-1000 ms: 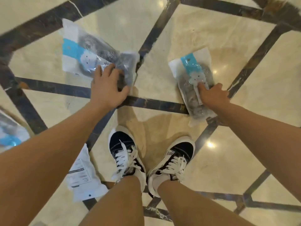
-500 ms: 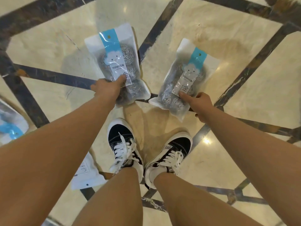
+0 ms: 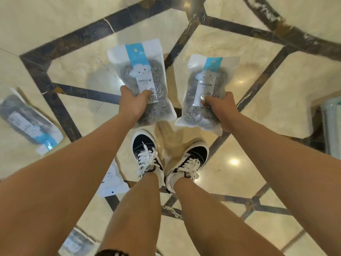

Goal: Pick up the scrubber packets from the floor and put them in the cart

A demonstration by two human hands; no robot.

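- Two scrubber packets are in our hands, held out in front of us above the marble floor (image 3: 258, 111), with our sneakers (image 3: 147, 156) below them.
- Our left hand (image 3: 132, 103) has its grip curled round the lower half of the left packet (image 3: 142, 78), thumb pressed on the front label.
- Our right hand (image 3: 219, 108) pinches the right packet (image 3: 204, 91) the same way, thumb on the front and fingers hidden behind.
- Each packet is a clear bag with a blue strip and a cloud label; inside we see coiled steel scrubbers stacked along its length, the top seal uppermost.
- Three more packets lie on the floor: one far to our left (image 3: 29, 119), one face down beside our left leg (image 3: 111, 180), and one at the bottom edge (image 3: 77, 242), blurred.
- At the right edge stands a pale green shape (image 3: 332, 126); we cannot tell whether it is the cart.
- To do this step well, we judge it best to keep both holds firm on the slippery plastic, turn toward the cart, and lower the packets in rather than drop them.
- After that, the packets on the floor would need collecting.
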